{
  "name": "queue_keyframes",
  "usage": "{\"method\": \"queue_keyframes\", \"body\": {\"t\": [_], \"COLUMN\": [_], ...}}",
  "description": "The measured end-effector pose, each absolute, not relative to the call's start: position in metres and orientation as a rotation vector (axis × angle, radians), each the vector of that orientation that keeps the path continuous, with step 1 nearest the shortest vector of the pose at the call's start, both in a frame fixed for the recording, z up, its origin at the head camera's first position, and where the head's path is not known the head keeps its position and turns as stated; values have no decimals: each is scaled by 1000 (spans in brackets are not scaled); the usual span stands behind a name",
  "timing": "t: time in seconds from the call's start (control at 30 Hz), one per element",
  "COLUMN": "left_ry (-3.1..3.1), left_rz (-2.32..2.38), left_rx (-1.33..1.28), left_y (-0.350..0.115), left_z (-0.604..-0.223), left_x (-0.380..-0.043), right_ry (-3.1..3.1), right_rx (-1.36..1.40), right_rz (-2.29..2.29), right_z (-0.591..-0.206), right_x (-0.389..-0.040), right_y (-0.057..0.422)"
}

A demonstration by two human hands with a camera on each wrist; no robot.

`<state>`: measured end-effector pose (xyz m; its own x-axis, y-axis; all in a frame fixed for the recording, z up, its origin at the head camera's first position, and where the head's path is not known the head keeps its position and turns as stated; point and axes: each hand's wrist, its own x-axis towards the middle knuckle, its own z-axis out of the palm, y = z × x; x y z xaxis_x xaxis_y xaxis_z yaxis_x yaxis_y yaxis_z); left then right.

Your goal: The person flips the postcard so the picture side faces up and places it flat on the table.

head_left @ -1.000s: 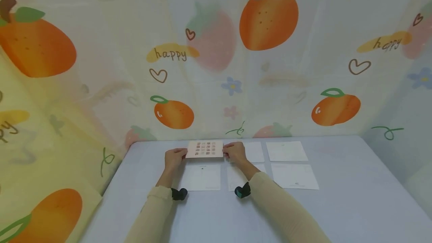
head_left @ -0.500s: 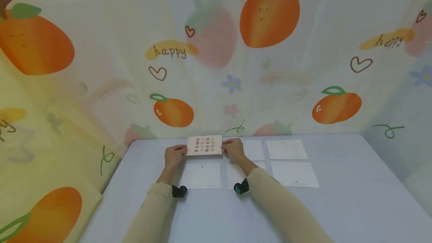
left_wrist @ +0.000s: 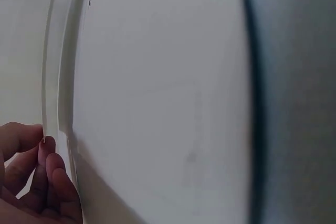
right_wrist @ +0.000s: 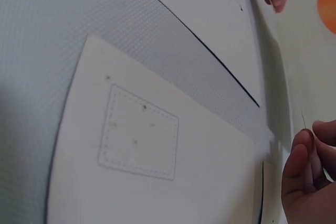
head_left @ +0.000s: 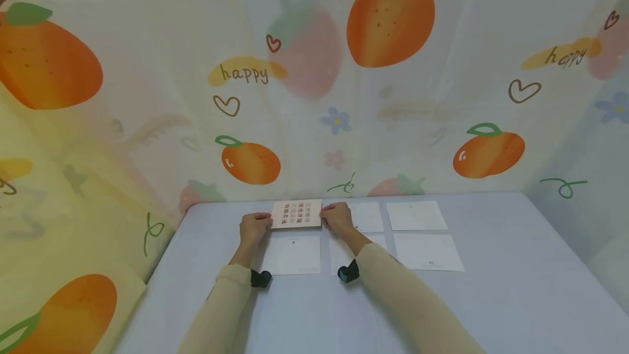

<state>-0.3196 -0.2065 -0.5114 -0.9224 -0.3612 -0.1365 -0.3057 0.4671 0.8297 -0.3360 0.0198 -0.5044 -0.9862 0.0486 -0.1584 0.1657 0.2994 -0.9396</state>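
We have a printed card up at the far edge of the tabletop, left of center, characters facing up, running sideways to us. Both hands are on it. Left hand pinches its left edge between thumb and fingers; right hand pinches the right edge the same way. Both wrist views show the card thin, almost edge-on, and it looks raised off the surface.

White cards around it, all lying flat: near-left card just nearer than the held one; near-middle card, part hidden by the right forearm; far-middle card, part behind the right hand; far-right card and near-right card, both fully visible, gap between them. Right wrist view picks up a printed box on one white card, solid outline with a dashed line inside.

Each wrist carries a black device, left and right. Sleeves are beige. Fruit-print backdrop stands behind the tabletop.
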Motion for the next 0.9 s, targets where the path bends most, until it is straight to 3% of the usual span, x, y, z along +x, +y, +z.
{"method": "queue_keyframes", "body": {"t": [0.9], "left_ry": [-2801], "left_rz": [-1280], "left_rx": [548], "left_y": [-204], "left_z": [-516], "left_x": [-320], "right_ry": [2692], "right_rx": [213], "right_rz": [-1412], "right_z": [-501], "right_x": [-329], "right_y": [11]}}
